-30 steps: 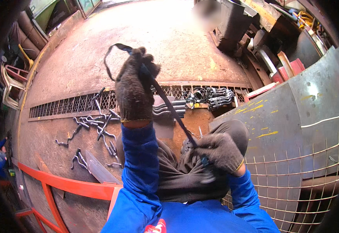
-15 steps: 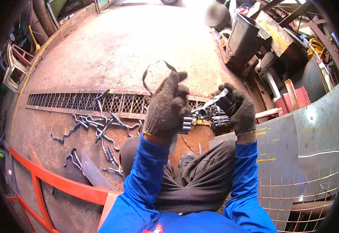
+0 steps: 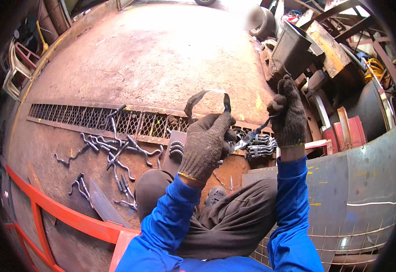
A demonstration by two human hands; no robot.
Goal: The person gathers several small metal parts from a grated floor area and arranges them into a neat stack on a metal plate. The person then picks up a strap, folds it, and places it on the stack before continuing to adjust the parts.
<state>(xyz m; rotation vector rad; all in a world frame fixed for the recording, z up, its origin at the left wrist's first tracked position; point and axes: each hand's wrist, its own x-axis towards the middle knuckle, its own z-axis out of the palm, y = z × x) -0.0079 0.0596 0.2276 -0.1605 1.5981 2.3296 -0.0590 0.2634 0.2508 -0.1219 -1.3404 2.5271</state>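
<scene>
Both my hands wear dark knitted gloves and hold a thin, flat, dark flexible strip (image 3: 198, 96). My left hand (image 3: 207, 145) is closed on the strip, and a loop of it arches up above the fingers. The strip's other stretch runs across to my right hand (image 3: 291, 113), whose fingers are curled round its end, higher and to the right. Below that stretch lies a bundle of bent metal rods (image 3: 262, 148), side by side. More rods with curved ribbed ends (image 3: 177, 148) lie just left of my left hand, which partly hides them.
Several loose bent rods (image 3: 116, 145) lie on the floor at the left, before a metal drain grate (image 3: 130, 123). A red rail (image 3: 71, 211) crosses the lower left. Grey metal sheets (image 3: 334, 181) and wire mesh (image 3: 356, 240) stand at the right. Scrap and a black bin (image 3: 291, 47) are at the upper right.
My right hand has moved up and to the right. My left hand has come lower and slightly right, with the strip now spanning between them.
</scene>
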